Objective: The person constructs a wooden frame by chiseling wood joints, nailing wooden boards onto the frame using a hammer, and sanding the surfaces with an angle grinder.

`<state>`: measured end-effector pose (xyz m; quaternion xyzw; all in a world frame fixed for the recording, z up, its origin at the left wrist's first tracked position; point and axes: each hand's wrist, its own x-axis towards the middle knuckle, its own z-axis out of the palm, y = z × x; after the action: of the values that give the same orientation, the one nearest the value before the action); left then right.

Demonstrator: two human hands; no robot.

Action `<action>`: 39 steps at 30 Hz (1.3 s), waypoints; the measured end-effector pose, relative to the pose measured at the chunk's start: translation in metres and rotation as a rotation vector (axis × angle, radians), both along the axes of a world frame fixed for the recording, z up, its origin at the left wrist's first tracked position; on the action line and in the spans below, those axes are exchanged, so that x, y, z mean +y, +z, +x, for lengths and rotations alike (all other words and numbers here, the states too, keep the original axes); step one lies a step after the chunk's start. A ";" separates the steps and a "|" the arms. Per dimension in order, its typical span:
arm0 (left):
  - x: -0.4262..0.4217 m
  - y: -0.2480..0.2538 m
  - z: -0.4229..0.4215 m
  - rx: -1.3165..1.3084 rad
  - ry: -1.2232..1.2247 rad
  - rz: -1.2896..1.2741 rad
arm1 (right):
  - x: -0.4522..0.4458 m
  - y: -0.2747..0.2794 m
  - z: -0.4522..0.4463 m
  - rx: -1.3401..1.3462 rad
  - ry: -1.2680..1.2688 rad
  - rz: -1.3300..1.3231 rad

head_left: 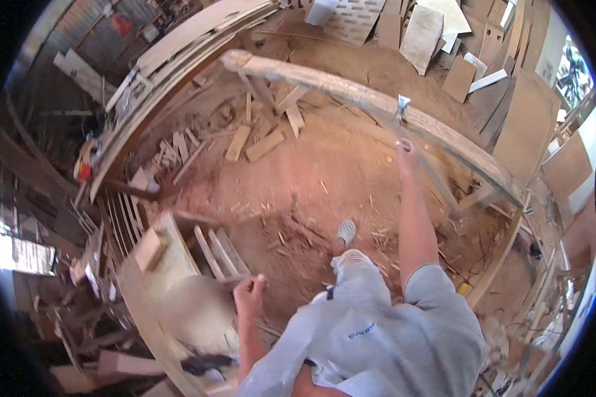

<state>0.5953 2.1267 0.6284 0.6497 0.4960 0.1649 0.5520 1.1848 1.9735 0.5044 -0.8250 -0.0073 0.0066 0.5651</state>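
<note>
My right hand is stretched forward, its fingers closed round the handle of a hammer. The shiny metal head overlaps a long wooden beam in the view; whether it touches the wood I cannot tell. Low on the left, my left hand is raised with fingers curled together. Anything inside those fingers is too small to make out. Beside it stands a pale wooden workbench with a wood block on top, and a blurred round patch covers part of that surface.
Wood offcuts and chips litter the reddish dirt floor. Long boards are stacked at the back left. Sheets and panels lean at the back right. My shoe is on the floor between bench and beam.
</note>
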 end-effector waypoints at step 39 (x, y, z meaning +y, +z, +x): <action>-0.181 0.027 0.248 -0.295 -3.166 0.540 | 0.011 0.188 -0.597 0.031 -1.411 0.321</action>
<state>0.8437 1.9461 0.6551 -0.5366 0.7360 0.4059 -0.0753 0.5882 1.9843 0.6925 -0.5397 0.5341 -0.3494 0.5490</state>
